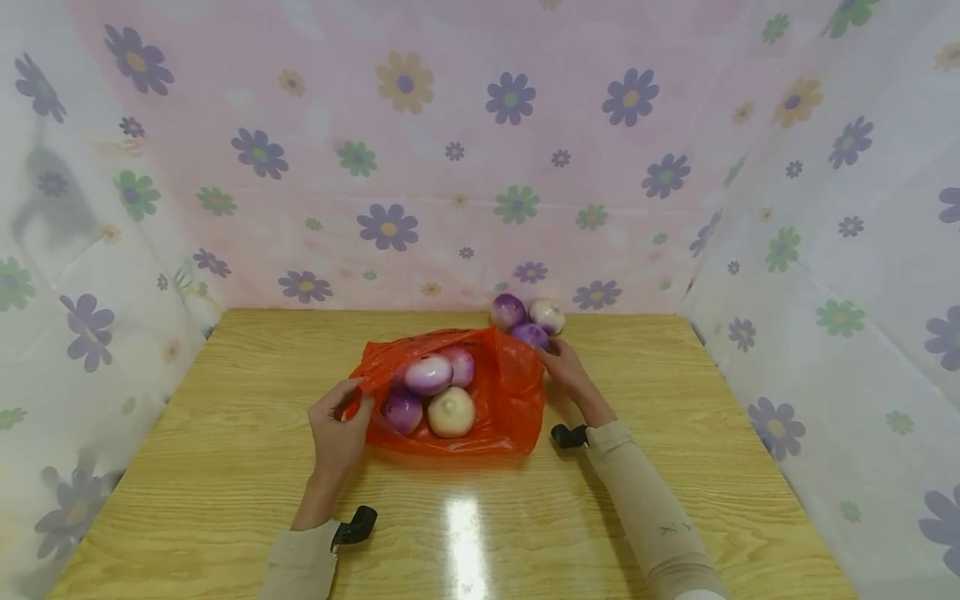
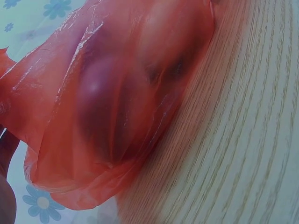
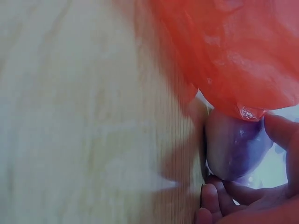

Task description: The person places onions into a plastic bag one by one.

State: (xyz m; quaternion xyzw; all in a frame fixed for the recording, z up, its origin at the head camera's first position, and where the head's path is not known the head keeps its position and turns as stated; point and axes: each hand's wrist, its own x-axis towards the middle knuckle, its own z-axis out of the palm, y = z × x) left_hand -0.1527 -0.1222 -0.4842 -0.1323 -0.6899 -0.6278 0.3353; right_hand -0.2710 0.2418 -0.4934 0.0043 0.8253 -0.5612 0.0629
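A red plastic bag [image 1: 517,400] lies on its side on the table, its mouth spread toward me. Inside sit several purple onions [image 1: 428,375] and one whitish onion [image 1: 452,412]. My left hand [image 1: 339,429] pinches the bag's left rim between thumb and fingers. Through the thin red film [image 2: 51,116] in the left wrist view, onions show dimly. Beyond the bag's right corner, my right hand [image 1: 573,379] grips a purple onion [image 3: 236,147], thumb on one side and fingers curled on the other. That onion still appears low at the tabletop, with the bag's edge touching or overlapping it.
Behind the gripped onion, another purple onion [image 1: 508,311] and a pale one [image 1: 547,317] stand close together near the table's back edge. Flowered sheets [image 1: 450,183] enclose the wooden table [image 1: 247,433] at the back and both sides.
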